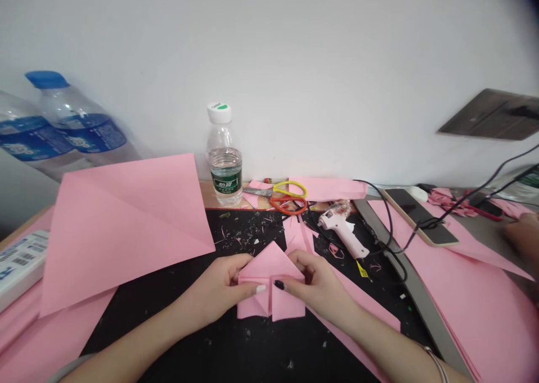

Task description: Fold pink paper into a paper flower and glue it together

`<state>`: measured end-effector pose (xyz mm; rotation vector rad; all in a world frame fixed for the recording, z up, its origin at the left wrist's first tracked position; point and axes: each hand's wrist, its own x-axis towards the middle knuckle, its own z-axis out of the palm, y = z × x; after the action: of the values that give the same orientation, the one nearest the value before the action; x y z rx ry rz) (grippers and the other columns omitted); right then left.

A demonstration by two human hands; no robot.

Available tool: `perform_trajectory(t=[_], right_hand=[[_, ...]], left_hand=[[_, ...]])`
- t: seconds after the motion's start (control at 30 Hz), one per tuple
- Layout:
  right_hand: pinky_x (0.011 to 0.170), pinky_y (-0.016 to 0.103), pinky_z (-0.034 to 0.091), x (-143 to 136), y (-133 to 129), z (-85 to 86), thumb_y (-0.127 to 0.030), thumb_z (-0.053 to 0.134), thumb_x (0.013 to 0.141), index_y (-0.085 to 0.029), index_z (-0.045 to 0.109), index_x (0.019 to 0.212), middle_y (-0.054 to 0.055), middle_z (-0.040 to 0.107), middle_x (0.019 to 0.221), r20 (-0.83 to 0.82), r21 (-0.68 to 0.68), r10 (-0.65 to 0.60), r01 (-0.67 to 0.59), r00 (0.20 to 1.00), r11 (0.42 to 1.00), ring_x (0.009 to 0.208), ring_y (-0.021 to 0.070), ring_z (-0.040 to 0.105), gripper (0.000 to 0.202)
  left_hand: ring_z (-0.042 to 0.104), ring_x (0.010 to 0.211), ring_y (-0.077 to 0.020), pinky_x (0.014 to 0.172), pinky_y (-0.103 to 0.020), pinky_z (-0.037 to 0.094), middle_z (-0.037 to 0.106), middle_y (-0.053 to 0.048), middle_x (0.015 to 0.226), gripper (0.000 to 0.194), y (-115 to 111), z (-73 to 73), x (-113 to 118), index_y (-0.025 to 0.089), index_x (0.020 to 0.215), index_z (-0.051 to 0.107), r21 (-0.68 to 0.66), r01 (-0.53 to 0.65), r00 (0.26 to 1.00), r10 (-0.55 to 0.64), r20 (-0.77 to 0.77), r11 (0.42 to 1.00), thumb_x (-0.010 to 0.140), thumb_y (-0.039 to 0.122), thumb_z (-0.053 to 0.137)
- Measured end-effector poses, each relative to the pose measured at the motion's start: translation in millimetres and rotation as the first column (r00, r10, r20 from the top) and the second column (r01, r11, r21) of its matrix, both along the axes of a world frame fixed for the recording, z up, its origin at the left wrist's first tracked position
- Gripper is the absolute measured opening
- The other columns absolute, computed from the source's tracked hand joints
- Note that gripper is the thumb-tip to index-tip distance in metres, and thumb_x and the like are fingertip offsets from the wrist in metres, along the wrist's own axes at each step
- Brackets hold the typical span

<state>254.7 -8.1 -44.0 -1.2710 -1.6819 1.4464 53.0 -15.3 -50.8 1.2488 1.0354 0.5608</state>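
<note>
By the white wall (315, 63), a bottle (227, 182) holds clear liquid (224, 157) — left fingers (247, 288) and right fingers (295, 286) pinch folded pink paper (272, 264).

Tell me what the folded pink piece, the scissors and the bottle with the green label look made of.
Folded pink piece: matte paper or thin card, judging by its crisp creases.
Scissors: probably smooth plastic handles, one yellow, one orange-red, with grey, metal-looking blades.
Green-labelled bottle: likely clear, shiny plastic; the liquid shows through.
</note>
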Motion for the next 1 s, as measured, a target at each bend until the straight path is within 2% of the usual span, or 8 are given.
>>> perform_trajectory(t=[0.07, 0.17, 0.27, 0.4, 0.47, 0.57, 0.67, 1.0], right_hand=[[0.054, 0.022, 0.039, -3, 2, 5.0, -0.024, 0.066, 0.071, -0.016, 0.060, 0.073, -0.001, 0.057, 0.068, 0.010, -0.026, 0.024, -0.024, 1.000, 0.999, 0.064, 0.0132, 0.051, 0.010], [0.054, 0.022, 0.040, -8, 6, 11.0, -0.022, 0.067, 0.069, -0.015, 0.066, 0.079, 0.000, 0.062, 0.072, -0.004, -0.144, 0.106, -0.105, 0.994, 0.984, 0.064, 0.0135, 0.054, 0.013], [0.051, 0.021, 0.038, -13, 9, 12.2, -0.019, 0.068, 0.067, -0.014, 0.068, 0.079, -0.001, 0.063, 0.067, -0.051, -0.212, 0.124, -0.132, 0.991, 0.968, 0.058, 0.0112, 0.053, 0.013], [0.054, 0.021, 0.041, -14, 10, 8.3, -0.016, 0.066, 0.068, -0.014, 0.069, 0.076, 0.001, 0.066, 0.071, -0.099, -0.200, 0.056, -0.075, 0.994, 0.977, 0.060, 0.0127, 0.057, 0.008], [0.057, 0.022, 0.044, -13, 10, 5.8, -0.017, 0.067, 0.069, -0.015, 0.069, 0.077, 0.001, 0.068, 0.074, -0.136, -0.185, 0.019, -0.044, 0.991, 0.982, 0.064, 0.0138, 0.059, 0.008], [0.059, 0.022, 0.045, -9, 10, 3.0, -0.017, 0.067, 0.070, -0.017, 0.070, 0.078, 0.001, 0.069, 0.077, -0.147, -0.157, -0.013, -0.010, 0.989, 0.987, 0.068, 0.0144, 0.061, 0.009], [0.059, 0.021, 0.045, -7, 11, 1.7, -0.017, 0.067, 0.070, -0.017, 0.070, 0.078, 0.000, 0.070, 0.077, -0.133, -0.146, -0.016, -0.004, 0.991, 0.989, 0.068, 0.0143, 0.062, 0.009], [0.058, 0.020, 0.047, -8, 10, 0.9, -0.020, 0.071, 0.068, -0.016, 0.070, 0.076, -0.001, 0.070, 0.075, -0.162, -0.150, -0.021, -0.003, 0.987, 0.989, 0.067, 0.0135, 0.063, 0.009]], left_hand=[[0.040, 0.054, -0.0092, 0.047, -0.018, 0.029, 0.048, 0.006, 0.064, 0.025, -2, -0.1, 2, 0.016, 0.095, 0.057, 0.013, 0.007, 1.000, -0.007, -0.002, 1.000, 0.073, 0.027, 0.062], [0.038, 0.050, -0.0086, 0.045, -0.018, 0.028, 0.049, 0.007, 0.062, 0.049, -6, -2.3, 3, 0.020, 0.118, 0.047, 0.023, 0.009, 0.999, -0.008, -0.033, 1.000, 0.071, 0.022, 0.062], [0.039, 0.050, -0.0084, 0.047, -0.018, 0.030, 0.050, 0.006, 0.065, 0.056, -6, -3.9, 4, 0.021, 0.124, 0.041, 0.015, 0.004, 1.000, -0.004, -0.006, 1.000, 0.072, 0.021, 0.062], [0.041, 0.053, -0.0087, 0.048, -0.018, 0.031, 0.052, 0.005, 0.069, 0.044, -3, -1.5, 3, 0.019, 0.114, 0.049, -0.001, -0.010, 0.999, 0.010, 0.033, 1.000, 0.073, 0.027, 0.064], [0.038, 0.052, -0.0081, 0.047, -0.018, 0.030, 0.047, 0.006, 0.063, 0.028, -1, -0.1, 2, 0.015, 0.096, 0.056, -0.005, -0.009, 1.000, 0.009, 0.028, 1.000, 0.076, 0.034, 0.061], [0.038, 0.052, -0.0086, 0.050, -0.020, 0.036, 0.042, 0.006, 0.058, 0.030, 0, 0.5, 2, 0.013, 0.073, 0.056, -0.074, -0.024, 0.999, 0.027, 0.045, 0.997, 0.079, 0.043, 0.054], [0.044, 0.054, -0.0099, 0.055, -0.023, 0.042, 0.044, 0.005, 0.059, 0.034, -1, 0.5, 3, 0.013, 0.069, 0.053, -0.149, -0.052, 0.996, 0.062, 0.063, 0.987, 0.077, 0.046, 0.055], [0.043, 0.053, -0.0097, 0.053, -0.022, 0.040, 0.042, 0.005, 0.055, 0.037, -3, -2.4, 2, 0.013, 0.063, 0.052, -0.140, -0.069, 0.996, 0.077, 0.054, 0.988, 0.076, 0.048, 0.056]])
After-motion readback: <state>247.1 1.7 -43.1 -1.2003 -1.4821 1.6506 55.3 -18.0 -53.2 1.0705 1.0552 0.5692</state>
